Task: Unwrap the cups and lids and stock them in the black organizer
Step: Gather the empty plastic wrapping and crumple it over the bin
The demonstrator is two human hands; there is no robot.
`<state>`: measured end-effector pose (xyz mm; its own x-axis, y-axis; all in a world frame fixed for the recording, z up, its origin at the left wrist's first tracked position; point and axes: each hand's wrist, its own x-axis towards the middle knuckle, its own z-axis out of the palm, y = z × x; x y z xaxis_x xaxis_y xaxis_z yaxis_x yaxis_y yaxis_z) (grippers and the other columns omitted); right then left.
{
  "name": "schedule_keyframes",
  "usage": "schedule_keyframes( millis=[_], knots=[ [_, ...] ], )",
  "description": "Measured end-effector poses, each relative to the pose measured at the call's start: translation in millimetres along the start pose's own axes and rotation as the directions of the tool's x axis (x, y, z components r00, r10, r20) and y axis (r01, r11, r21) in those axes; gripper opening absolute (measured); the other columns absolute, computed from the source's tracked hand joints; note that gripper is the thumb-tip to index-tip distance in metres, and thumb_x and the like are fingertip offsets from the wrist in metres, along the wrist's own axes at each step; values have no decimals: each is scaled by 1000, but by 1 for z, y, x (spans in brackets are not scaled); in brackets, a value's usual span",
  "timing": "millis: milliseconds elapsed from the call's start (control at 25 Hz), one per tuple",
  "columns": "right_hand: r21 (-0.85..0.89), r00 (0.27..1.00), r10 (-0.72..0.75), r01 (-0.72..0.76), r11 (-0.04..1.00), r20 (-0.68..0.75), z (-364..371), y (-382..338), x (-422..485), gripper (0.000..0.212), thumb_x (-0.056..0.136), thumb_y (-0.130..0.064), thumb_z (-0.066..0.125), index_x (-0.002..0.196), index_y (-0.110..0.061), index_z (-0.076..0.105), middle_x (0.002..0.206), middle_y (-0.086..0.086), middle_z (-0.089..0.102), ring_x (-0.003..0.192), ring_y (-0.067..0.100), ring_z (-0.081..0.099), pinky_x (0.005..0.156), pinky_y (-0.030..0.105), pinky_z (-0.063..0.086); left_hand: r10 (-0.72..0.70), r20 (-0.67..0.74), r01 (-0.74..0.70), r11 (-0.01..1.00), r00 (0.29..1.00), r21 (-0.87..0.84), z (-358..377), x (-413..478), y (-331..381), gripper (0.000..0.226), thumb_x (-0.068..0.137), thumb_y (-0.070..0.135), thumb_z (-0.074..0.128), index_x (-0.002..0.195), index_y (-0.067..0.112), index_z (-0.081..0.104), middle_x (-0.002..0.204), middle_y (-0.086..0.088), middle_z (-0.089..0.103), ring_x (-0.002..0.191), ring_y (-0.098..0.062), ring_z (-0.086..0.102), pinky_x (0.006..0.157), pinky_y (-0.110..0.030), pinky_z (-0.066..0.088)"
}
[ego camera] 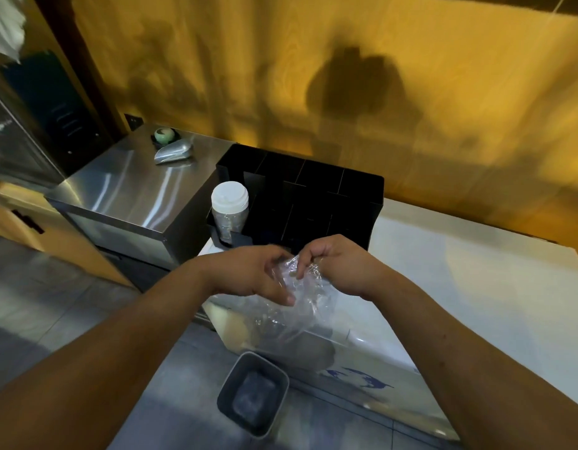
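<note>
Left hand (261,277), right hand (333,267) both pinch clear wrap (300,295) at 6 o'clock of black organizer (362,181); white-lidded stack (229,199) at its 9 o'clock; other slots look unfilled, stocking mostly left

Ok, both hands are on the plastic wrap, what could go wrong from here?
1. The left hand and right hand pinch the plastic wrap at the edge of the counter. If it slips, it may miss the bin and land on the floor.
2. The tall lid stack at the organizer's front left corner stands close to the left hand. A stray move could knock it.
</note>
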<state>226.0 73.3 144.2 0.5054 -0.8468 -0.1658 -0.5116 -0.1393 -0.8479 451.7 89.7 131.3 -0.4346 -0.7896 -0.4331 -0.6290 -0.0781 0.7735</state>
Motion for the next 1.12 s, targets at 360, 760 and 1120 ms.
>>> schedule_keyframes(
  millis=[360, 760, 1120],
  knots=[
    [-519, 987, -158, 141, 843, 12, 82, 78, 34, 43, 101, -24, 57, 144, -31, 59, 147, -3, 61, 131, 19, 56, 106, 35, 44, -161, -516, 357, 882, 841, 306, 48, -1, -123, 11, 92, 38, 62, 86, 30, 56, 84, 5, 63, 74, -16, 59, 61, -28, 41],
    [-733, 896, -252, 445, 514, 366, 134, 207, 90, 78, 100, -39, 65, 164, -17, 27, 173, 17, 20, 159, 38, 16, 128, 56, 17, -120, -477, 351, 830, 871, 433, 138, 30, -267, 31, 85, 44, 52, 97, 16, 53, 84, -6, 62, 76, -30, 64, 67, -36, 50],
    [-769, 880, -345, 459, 445, 326, 142, 239, 97, 83, 98, -63, 42, 166, -21, 18, 175, 12, 13, 161, 32, 9, 129, 54, 14, -253, -311, 389, 751, 916, 534, 221, 116, -372, 39, 89, 29, 61, 124, 13, 55, 113, -12, 70, 101, -32, 64, 89, -42, 52]
  ],
)
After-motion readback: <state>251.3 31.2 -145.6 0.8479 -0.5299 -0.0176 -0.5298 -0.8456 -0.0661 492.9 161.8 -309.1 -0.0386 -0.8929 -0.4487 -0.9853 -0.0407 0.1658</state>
